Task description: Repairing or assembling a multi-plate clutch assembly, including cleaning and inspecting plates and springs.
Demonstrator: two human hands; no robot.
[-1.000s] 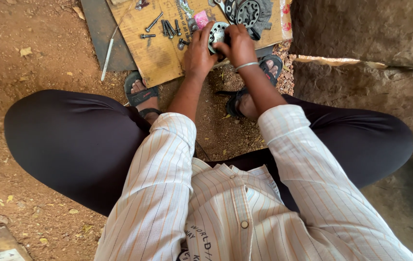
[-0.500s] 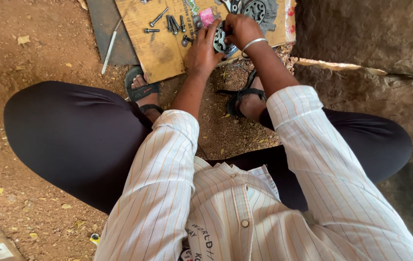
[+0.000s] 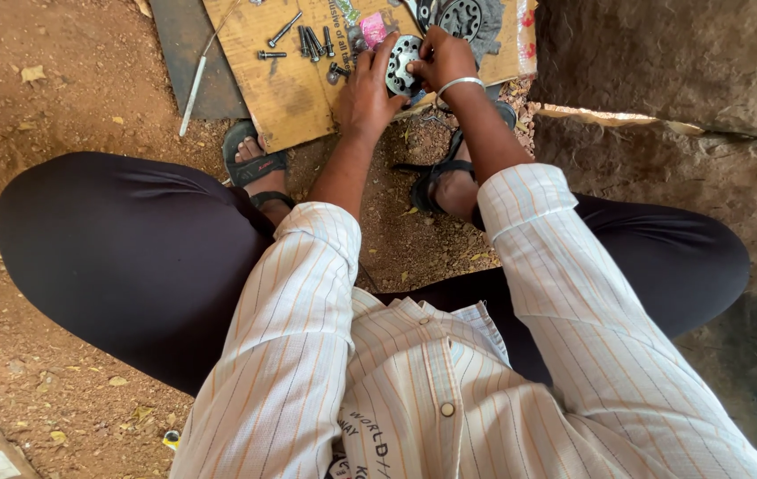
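A round perforated metal plate [image 3: 401, 64] is held between both hands near the 12 o'clock edge of the view, just above a sheet of brown cardboard [image 3: 294, 98] laid on the dirt ground [image 3: 50, 106]. The left hand [image 3: 368, 89] is set at the plate's 8 o'clock side, its fingers [image 3: 382, 55] curled up along the rim and closed on it. The right hand [image 3: 443, 60] is placed at the plate's 3 o'clock side, its fingers bent over the plate's face and pressed to it; a pale bangle [image 3: 459, 84] is worn on that wrist. Whether something small is pinched between the right fingertips cannot be told.

At 10 o'clock from the plate, several dark bolts [image 3: 311, 41] are scattered on the cardboard, some side by side, one apart. A pink object [image 3: 373, 28] lies just beside the left fingertips, at 11 o'clock from the plate. At 1 o'clock, a second round part with holes [image 3: 460, 16] rests on a grey cloth [image 3: 490, 35], near the right hand. A thin white rod [image 3: 193, 93] lies well apart at 9 o'clock, across a dark slab [image 3: 185, 53] beside the cardboard. Sandalled feet [image 3: 256, 160] are seen below the cardboard, and striped shirt sleeves [image 3: 307, 293] and dark trousers [image 3: 130, 257] fill the lower half.
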